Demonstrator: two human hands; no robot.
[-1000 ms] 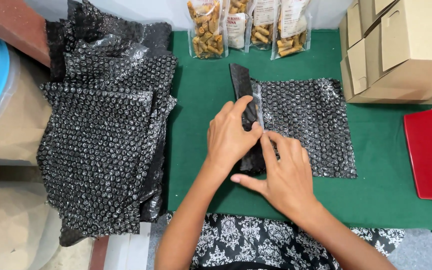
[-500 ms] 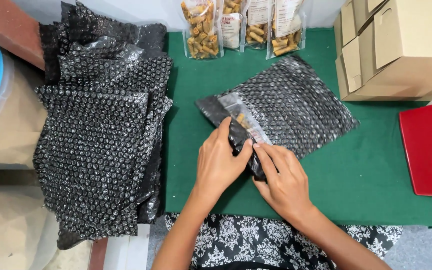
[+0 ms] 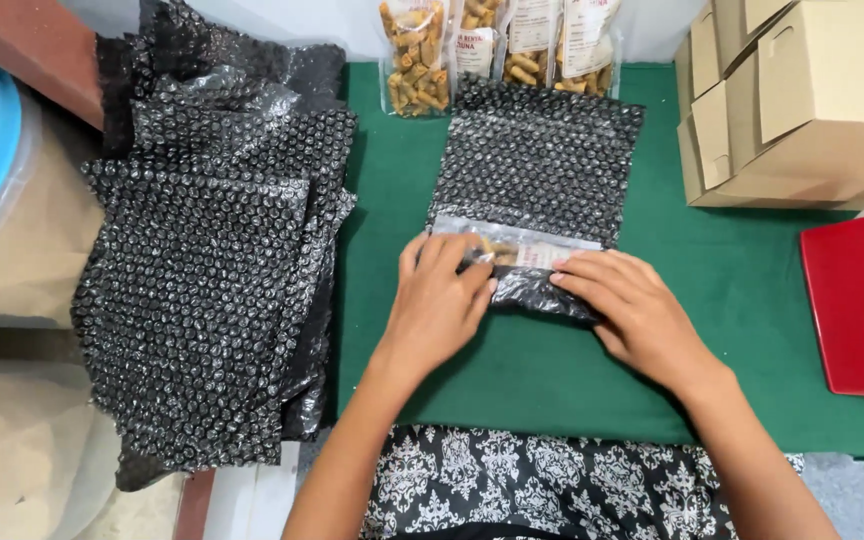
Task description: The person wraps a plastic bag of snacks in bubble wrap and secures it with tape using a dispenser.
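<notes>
Item: clear snack pouch point(image 3: 512, 252) on black bubble-wrap sheet point(image 3: 537, 165); likely light, crinkly, fragile contents; best gripped at edges. Left hand point(image 3: 437, 305) and right hand point(image 3: 632, 310) press flat, fingers spread, pinching nothing; green counter point(image 3: 752, 290).

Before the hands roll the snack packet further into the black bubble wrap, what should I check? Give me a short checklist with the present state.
1. Left hand presses on the snack packet: ok.
2. Right hand holds down the rolled edge: ok.
3. Bubble wrap sheet lies flat on the green mat, ahead of the packet: ok.
4. Packet fully covered: not ok, a clear strip shows.
5. Packet sits square to the sheet: cannot tell, hands hide its ends.
6. Far edge of the sheet free of the standing snack bags: not ok, it reaches them.
</notes>
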